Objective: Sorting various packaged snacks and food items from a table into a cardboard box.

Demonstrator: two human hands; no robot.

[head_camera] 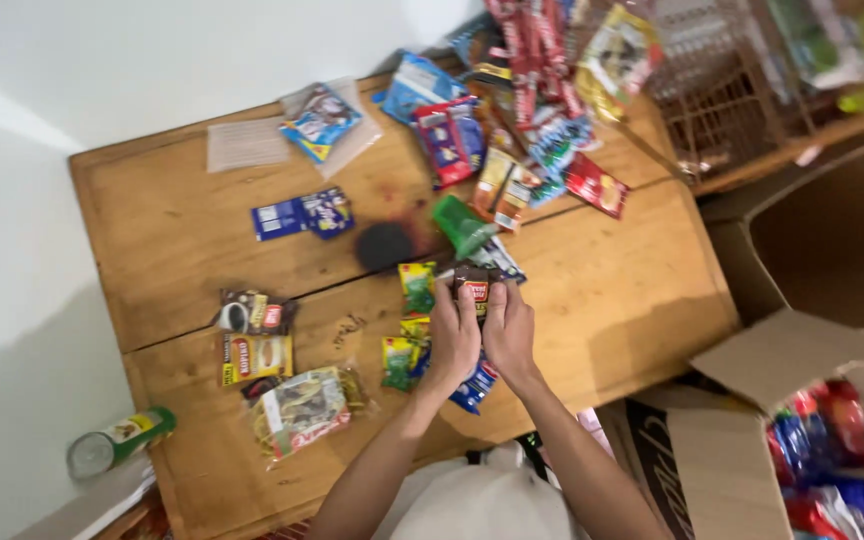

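A small dark brown sachet (pixel 474 290) with a red and white label is pinched between both hands, held just above the middle of the wooden desk (pixel 182 230). The left hand (pixel 453 335) grips its left edge, fingers curled tight with the thumb on the front; the right hand (pixel 510 328) grips the right edge the same way, and the two hands press together side by side. Neither hand is spread open; both are closed onto the sachet.

Just left of the left hand lies a column of small green sachets (pixel 416 288), and under the wrists a blue packet (pixel 476 384) pokes out. Right behind the held sachet sits a green packet (pixel 462 225), tilted, and beside it a dark round stain (pixel 384 244) on the wood.

Further left on the desk are a blue flat packet (pixel 302 214), brown coffee sachets (pixel 255 313), a yellow-brown packet (pixel 255 356) and a clear bag of mixed packets (pixel 302 408). At the far edge lie a clear plastic bag (pixel 247 143) and a heap of red, blue and orange snack packets (pixel 512 120). A green can (pixel 117 440) lies off the desk's near left corner. To the right stands an open cardboard box (pixel 752 440) with bright packets inside, well apart from the hands.
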